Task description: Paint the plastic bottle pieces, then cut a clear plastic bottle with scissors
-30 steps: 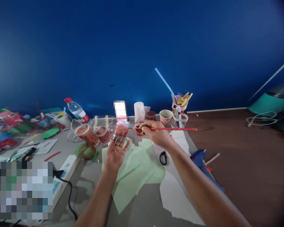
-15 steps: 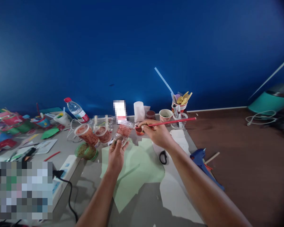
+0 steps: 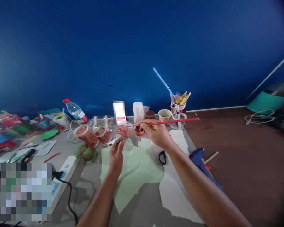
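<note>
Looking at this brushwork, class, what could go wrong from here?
The left hand grips the paint-smeared plastic container near its lower end, so it might twist or slip.
The right hand, holding the red paintbrush, is close to the small orange cup and could knock it.
Drips might mark the pale green paper.

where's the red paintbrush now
In the head view, right of centre: the red paintbrush is in the right hand, its tip at the painted container in the left hand.

Dim light, faint sheen on blue wall (image 3: 142, 56), soft shadows on grey table (image 3: 137, 209), right corners darkened, partly pixelated
</note>
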`<state>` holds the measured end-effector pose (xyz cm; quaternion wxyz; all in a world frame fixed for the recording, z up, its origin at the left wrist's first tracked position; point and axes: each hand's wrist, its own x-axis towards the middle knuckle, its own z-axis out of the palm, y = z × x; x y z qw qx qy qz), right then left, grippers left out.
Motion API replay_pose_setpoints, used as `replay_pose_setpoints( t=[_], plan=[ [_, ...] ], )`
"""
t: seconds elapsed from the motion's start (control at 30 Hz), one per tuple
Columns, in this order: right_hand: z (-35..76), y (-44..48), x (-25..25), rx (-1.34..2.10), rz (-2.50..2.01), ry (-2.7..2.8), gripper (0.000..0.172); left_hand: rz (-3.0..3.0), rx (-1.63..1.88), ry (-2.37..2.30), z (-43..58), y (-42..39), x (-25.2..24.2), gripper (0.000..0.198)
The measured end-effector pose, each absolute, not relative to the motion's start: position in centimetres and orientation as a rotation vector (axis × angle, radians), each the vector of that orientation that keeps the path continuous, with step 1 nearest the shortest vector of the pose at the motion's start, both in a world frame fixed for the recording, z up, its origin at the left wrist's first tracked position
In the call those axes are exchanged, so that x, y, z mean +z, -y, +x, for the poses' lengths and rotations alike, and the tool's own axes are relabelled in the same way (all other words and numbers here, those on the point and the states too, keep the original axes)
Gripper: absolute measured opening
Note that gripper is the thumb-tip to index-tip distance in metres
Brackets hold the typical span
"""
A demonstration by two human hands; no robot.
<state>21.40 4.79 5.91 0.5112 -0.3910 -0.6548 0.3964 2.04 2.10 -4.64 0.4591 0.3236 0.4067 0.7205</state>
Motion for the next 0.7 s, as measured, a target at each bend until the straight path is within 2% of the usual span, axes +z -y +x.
replay_pose_setpoints(
  t=[0.7],
  plan=[
    [21.4,-4.6,6.3,0.964,-0.907,1.48,0.023,0.623,1.788,-0.869,2.8,-1.8,-2.3,0.021]
  ],
)
